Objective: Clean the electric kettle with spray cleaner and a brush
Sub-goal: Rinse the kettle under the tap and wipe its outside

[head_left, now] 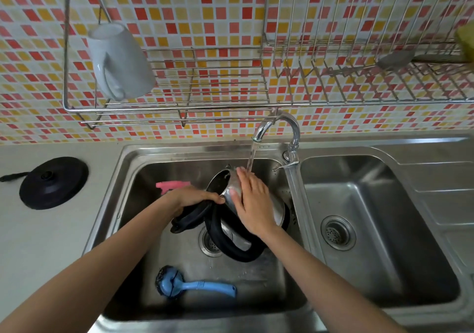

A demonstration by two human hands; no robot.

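The steel electric kettle (232,189) with a black handle (238,252) lies tilted in the left sink basin (143,178), its mouth toward the back wall under running tap water. My left hand (191,199) grips the kettle at its rim and open black lid (191,219). My right hand (252,202) lies flat with straight fingers on the kettle's steel side, in the water stream. A blue-handled brush (184,285) rests on the basin floor near the front. The pink spray head of the cleaner bottle (170,186) shows behind my left hand; the bottle body is hidden.
The faucet (279,130) runs between the two basins. The right basin (384,204) holds nothing but its drain. The black kettle base (53,182) sits on the left counter. A wire rack (205,86) with a white mug (119,62) hangs overhead.
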